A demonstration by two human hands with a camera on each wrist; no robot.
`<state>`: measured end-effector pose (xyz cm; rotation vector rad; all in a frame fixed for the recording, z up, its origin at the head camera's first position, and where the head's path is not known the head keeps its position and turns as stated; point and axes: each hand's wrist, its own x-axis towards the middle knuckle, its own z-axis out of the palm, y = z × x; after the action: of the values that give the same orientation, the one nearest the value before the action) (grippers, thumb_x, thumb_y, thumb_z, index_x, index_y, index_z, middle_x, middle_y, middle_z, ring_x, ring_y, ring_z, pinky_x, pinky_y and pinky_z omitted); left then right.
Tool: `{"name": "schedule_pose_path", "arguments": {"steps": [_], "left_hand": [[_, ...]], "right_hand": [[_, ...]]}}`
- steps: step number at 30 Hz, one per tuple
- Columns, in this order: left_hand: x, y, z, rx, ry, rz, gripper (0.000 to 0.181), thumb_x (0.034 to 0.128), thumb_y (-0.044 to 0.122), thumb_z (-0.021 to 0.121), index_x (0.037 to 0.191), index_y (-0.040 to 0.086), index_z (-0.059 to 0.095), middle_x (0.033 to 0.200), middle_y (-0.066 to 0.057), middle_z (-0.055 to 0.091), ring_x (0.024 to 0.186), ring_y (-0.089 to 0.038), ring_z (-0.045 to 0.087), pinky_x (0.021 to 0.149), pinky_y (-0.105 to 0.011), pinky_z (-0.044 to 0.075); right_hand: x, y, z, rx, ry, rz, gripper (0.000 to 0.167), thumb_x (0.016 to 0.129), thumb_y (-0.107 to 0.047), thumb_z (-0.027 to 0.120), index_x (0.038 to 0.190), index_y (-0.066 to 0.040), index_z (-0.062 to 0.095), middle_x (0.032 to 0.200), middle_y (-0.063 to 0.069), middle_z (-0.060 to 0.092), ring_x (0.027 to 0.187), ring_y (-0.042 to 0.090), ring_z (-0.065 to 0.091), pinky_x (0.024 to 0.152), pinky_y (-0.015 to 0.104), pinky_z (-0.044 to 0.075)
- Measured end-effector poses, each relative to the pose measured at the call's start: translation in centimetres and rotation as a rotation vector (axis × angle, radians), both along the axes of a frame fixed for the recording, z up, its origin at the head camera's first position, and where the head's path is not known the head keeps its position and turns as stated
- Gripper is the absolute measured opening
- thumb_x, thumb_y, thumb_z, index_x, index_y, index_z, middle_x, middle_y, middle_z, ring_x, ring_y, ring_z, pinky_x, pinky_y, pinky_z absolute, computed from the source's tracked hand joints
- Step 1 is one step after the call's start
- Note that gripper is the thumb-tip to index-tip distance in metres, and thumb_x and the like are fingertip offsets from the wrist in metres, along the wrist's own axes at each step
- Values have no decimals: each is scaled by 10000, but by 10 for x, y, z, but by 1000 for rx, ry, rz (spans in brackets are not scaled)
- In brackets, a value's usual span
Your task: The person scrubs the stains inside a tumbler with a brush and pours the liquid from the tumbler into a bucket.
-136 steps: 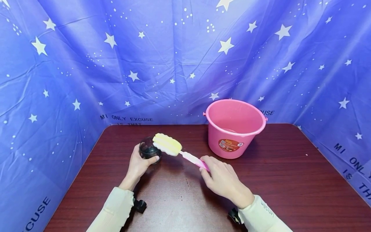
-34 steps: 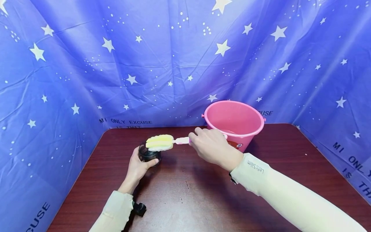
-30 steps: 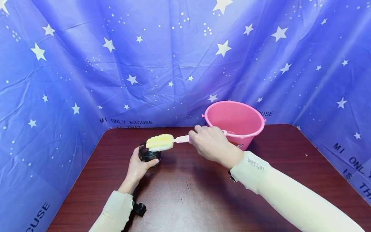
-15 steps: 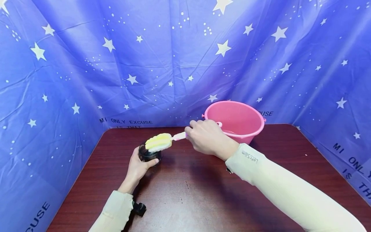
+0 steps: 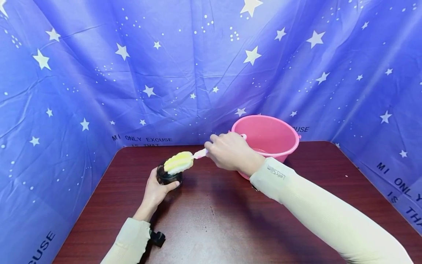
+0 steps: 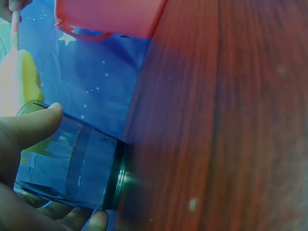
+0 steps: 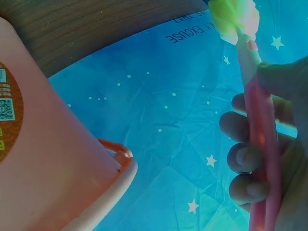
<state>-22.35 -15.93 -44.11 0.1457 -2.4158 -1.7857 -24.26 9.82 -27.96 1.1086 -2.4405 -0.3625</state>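
Note:
My left hand (image 5: pixel 155 191) grips a dark see-through glass cup (image 6: pixel 86 163) that stands on the table, thumb on the near side and fingers round the far side. In my right hand (image 5: pixel 232 152) is a sponge cup brush (image 5: pixel 179 162), its fingers curled round the pink handle (image 7: pixel 262 134). The yellow-and-white sponge head tilts down to the left, and its lower end is at the mouth of the cup. In the left wrist view, some yellow shows through the upper cup wall behind my thumb.
A pink bucket (image 5: pixel 280 152) with a label stands at the back right of the brown wooden table (image 5: pixel 204 220), partly behind my right hand. Blue star-printed cloth (image 5: pixel 197 55) hangs round the back and sides.
The right hand has risen and moved left, turning the brush so that its handle end is higher and the sponge points down toward the cup. The left hand and cup stay put.

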Motion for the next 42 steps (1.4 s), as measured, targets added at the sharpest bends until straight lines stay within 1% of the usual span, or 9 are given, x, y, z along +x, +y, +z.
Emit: {"name": "schedule_pose_path", "arguments": {"steps": [3, 8, 13, 16, 23, 29, 35, 42], "left_hand": [[1, 0, 1, -3, 0, -2, 852, 687, 62, 838, 1388, 14, 355, 1355, -180, 468, 1239, -280, 438, 1028, -429, 350], [1, -1, 2, -3, 8, 2, 846, 684, 51, 835, 1383, 12, 360, 1347, -184, 472, 1228, -283, 442, 1030, -428, 347], [1, -2, 3, -12, 9, 7, 855, 686, 62, 837, 1388, 10, 352, 1345, -188, 474, 1223, -283, 441, 1034, -428, 341], [2, -2, 3, -12, 5, 5, 856, 687, 65, 838, 1389, 8, 351, 1347, -190, 474, 1223, -283, 441, 1029, -430, 346], [2, -3, 1, -13, 10, 4, 852, 688, 63, 838, 1385, 1, 352, 1353, -190, 466, 1222, -283, 440, 1025, -432, 353], [2, -3, 2, -16, 13, 4, 864, 687, 61, 835, 1393, -6, 343, 1362, -196, 457, 1235, -285, 429, 1035, -432, 344], [1, -2, 1, -34, 10, -5, 861, 696, 87, 840, 1395, 1, 344, 1365, -190, 456, 1236, -289, 429, 1028, -442, 348], [1, -1, 1, -25, 10, -10, 863, 695, 91, 843, 1396, 7, 347, 1362, -185, 459, 1236, -289, 431, 1028, -441, 346]], "right_hand": [[-3, -2, 2, 21, 19, 13, 186, 930, -283, 547, 869, -120, 614, 742, 32, 547, 600, 238, 546, 477, 395, 419], [-5, -7, 6, 58, 85, 41, 178, 922, -271, 557, 853, -124, 631, 734, 38, 560, 595, 233, 552, 478, 370, 405], [-4, -17, 13, 100, 136, 49, 90, 869, -175, 579, 854, -129, 655, 749, 43, 573, 633, 236, 575, 511, 349, 414], [-3, -22, 18, 126, 137, 47, 89, 825, -134, 576, 847, -130, 662, 751, 45, 577, 639, 239, 580, 513, 352, 426], [-2, -39, 28, 209, 117, 52, 120, 795, -166, 586, 864, -136, 679, 773, 38, 591, 644, 225, 576, 527, 354, 447], [-3, -51, 34, 273, 140, 58, 125, 802, -188, 594, 869, -154, 694, 782, 29, 608, 671, 222, 587, 559, 350, 461], [-4, -55, 38, 299, 151, 50, 135, 813, -185, 593, 881, -164, 708, 789, 31, 617, 707, 234, 592, 597, 359, 468], [-5, -60, 37, 302, 204, 65, 164, 863, -165, 574, 928, -168, 725, 825, 35, 642, 761, 226, 595, 700, 356, 444]]}}
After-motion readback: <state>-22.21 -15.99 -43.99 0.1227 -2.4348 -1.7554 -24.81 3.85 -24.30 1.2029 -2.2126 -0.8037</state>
